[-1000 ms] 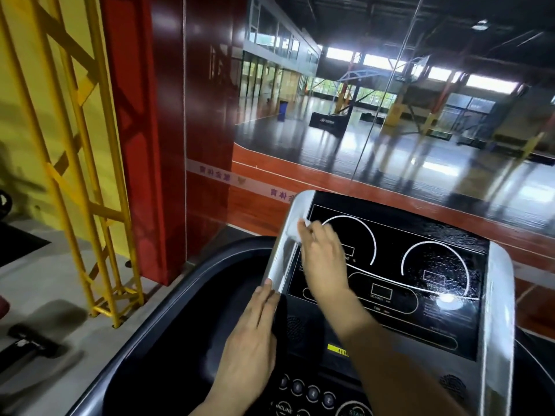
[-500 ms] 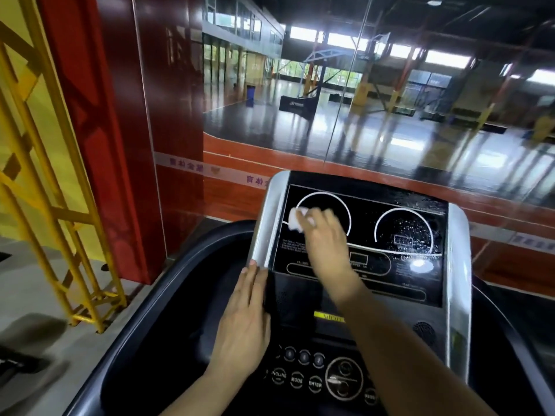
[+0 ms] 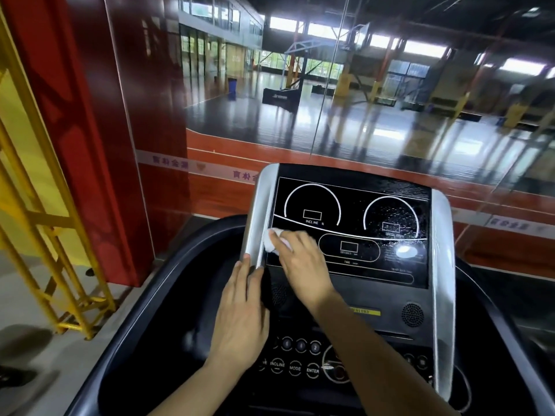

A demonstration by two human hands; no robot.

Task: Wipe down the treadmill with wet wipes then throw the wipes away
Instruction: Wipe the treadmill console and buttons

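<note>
Crumpled white wet wipe (image 3: 272, 241) is pressed flat against the glossy black treadmill display panel (image 3: 354, 223) under the right hand (image 3: 301, 261), at the panel's 8 o'clock corner, just beside the left silver side rail (image 3: 259, 214). Fingers are curled over the wipe, likely so it is kept bunched and pressure goes through the pads. Left hand (image 3: 241, 313) is laid flat with straight fingers, nothing held, tips touching the rail's lower end at 6 o'clock of the wipe; probably there for bracing the body while leaning in. Wet streaks are seen on the SPEED dial (image 3: 390, 217) at 2 o'clock, so that area reads as done. Button cluster (image 3: 295, 366) at 6 o'clock looks not yet wiped. Disposal not yet started; no bin is seen nearby.
</note>
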